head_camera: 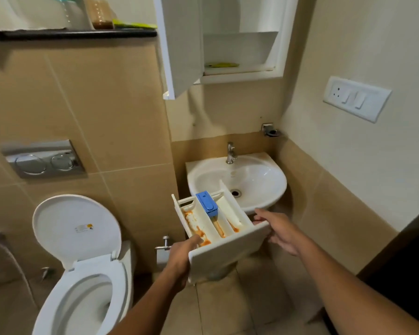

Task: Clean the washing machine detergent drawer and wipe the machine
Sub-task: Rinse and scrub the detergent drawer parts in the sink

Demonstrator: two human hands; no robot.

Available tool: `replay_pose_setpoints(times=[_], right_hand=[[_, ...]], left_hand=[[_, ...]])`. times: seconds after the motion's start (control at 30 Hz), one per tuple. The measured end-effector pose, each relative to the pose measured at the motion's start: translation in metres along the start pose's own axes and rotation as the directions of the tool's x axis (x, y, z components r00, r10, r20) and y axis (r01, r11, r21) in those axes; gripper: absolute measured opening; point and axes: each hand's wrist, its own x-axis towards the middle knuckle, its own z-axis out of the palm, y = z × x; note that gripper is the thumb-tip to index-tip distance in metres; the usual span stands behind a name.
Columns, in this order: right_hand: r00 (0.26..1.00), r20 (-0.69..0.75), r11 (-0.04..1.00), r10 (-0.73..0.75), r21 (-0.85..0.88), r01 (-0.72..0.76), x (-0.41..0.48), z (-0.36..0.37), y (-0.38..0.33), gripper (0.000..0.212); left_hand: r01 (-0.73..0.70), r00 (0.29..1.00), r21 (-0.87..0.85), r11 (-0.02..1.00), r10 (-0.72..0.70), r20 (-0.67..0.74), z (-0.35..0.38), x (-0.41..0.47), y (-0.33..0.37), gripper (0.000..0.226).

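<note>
Looking down into a beige-tiled bathroom, toilet [75, 228] lower left, white sink [252, 175] centre right beneath an open cabinet [182, 44]. Holding the detergent drawer [228, 252] at frame centre before the sink, left hand [182, 257] and right hand [278, 230] curling fingers round its front panel's ends; showing orange residue and a blue insert [207, 204] in its compartments

Single view: head-worn, wide-angle. Faces forward and down into a bathroom corner, from above sink level. Both forearms enter from the bottom edge. The left hand [179, 256] and right hand [281, 229] are close to the lens, and the detergent drawer [228, 252] gripped between them lies just below frame centre as the nearest object. Sink [264, 192] is directly behind it, slightly farther off. Toilet [82, 274] fills the lower left, cut by the bottom edge. Wall cabinet [179, 44] runs off the top edge. Verticals lean toward the borders; switch plate [357, 99] at right is skewed
</note>
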Motion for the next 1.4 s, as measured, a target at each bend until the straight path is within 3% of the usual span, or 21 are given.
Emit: replay_pose_setpoints(times=[0.1, 0.23, 0.33, 0.43, 0.6, 0.67, 0.77, 0.97, 1.03, 1.07, 1.13, 1.2, 1.27, 1.33, 1.4], right_hand=[[0.998, -0.062, 1.000, 0.008, 0.004, -0.008, 0.039, -0.018, -0.003, 0.069], [0.996, 0.014, 0.994, 0.087, 0.066, -0.088, 0.085, -0.026, -0.015, 0.104], [0.992, 0.081, 0.989, 0.093, 0.111, -0.102, 0.133, -0.029, -0.029, 0.100], [0.990, 0.089, 0.975, 0.112, 0.182, -0.126, 0.182, -0.032, -0.045, 0.097], [0.987, 0.092, 0.984, 0.132, 0.108, -0.142, 0.250, -0.049, -0.067, 0.048], [0.981, 0.115, 0.983, 0.154, 0.078, -0.163, 0.271, -0.055, -0.075, 0.042], [0.969, 0.149, 0.980, 0.197, 0.009, -0.200, 0.295, -0.059, -0.081, 0.046], [0.929, 0.202, 0.920, 0.310, -0.310, -0.240, 0.352, -0.070, -0.109, 0.070], [0.955, 0.136, 0.898, 0.265, -0.395, -0.193, 0.376, -0.070, -0.132, 0.087], [0.980, 0.091, 0.896, 0.175, -0.428, -0.120, 0.389, -0.067, -0.147, 0.091], [0.998, 0.044, 0.831, -0.035, -0.554, 0.053, 0.417, -0.061, -0.179, 0.088], [0.968, 0.159, 0.708, -0.197, -0.660, 0.252, 0.439, -0.050, -0.210, 0.058], [0.925, 0.289, 0.527, -0.246, -0.761, 0.378, 0.460, -0.036, -0.229, 0.048], [0.914, 0.338, 0.377, -0.225, -0.835, 0.402, 0.474, -0.024, -0.238, 0.052], [0.906, 0.341, 0.243, -0.250, -0.884, 0.400, 0.485, -0.017, -0.241, 0.034]], left_hand=[[-0.003, 1.000, -0.072, 0.997, 0.001, -0.027, 0.034, 0.030, 0.020, 0.028], [-0.013, 0.999, -0.072, 0.997, 0.009, -0.048, 0.075, 0.079, 0.043, 0.031], [-0.023, 0.999, -0.134, 0.991, 0.018, -0.035, 0.108, 0.120, 0.057, 0.040], [-0.022, 1.000, -0.234, 0.972, 0.017, -0.024, 0.140, 0.163, 0.068, 0.031], [0.028, 0.998, -0.296, 0.955, -0.043, -0.043, 0.172, 0.218, 0.086, 0.031], [0.097, 0.993, -0.308, 0.946, -0.114, -0.039, 0.173, 0.241, 0.089, 0.031], [0.173, 0.980, -0.389, 0.905, -0.197, -0.024, 0.167, 0.268, 0.096, 0.027], [0.140, 0.971, -0.500, 0.855, -0.217, -0.101, 0.172, 0.309, 0.095, 0.012], [0.130, 0.964, -0.539, 0.832, -0.233, -0.127, 0.178, 0.315, 0.095, 0.016], [0.119, 0.959, -0.559, 0.821, -0.240, -0.149, 0.182, 0.319, 0.096, 0.020], [0.090, 0.949, -0.595, 0.799, -0.250, -0.192, 0.193, 0.326, 0.096, 0.024], [0.069, 0.942, -0.614, 0.786, -0.255, -0.220, 0.204, 0.328, 0.097, 0.022], [0.051, 0.933, -0.636, 0.770, -0.264, -0.245, 0.213, 0.334, 0.097, 0.021], [0.028, 0.921, -0.656, 0.754, -0.275, -0.276, 0.222, 0.338, 0.097, 0.024], [0.003, 0.913, -0.665, 0.747, -0.273, -0.302, 0.230, 0.340, 0.097, 0.028]])
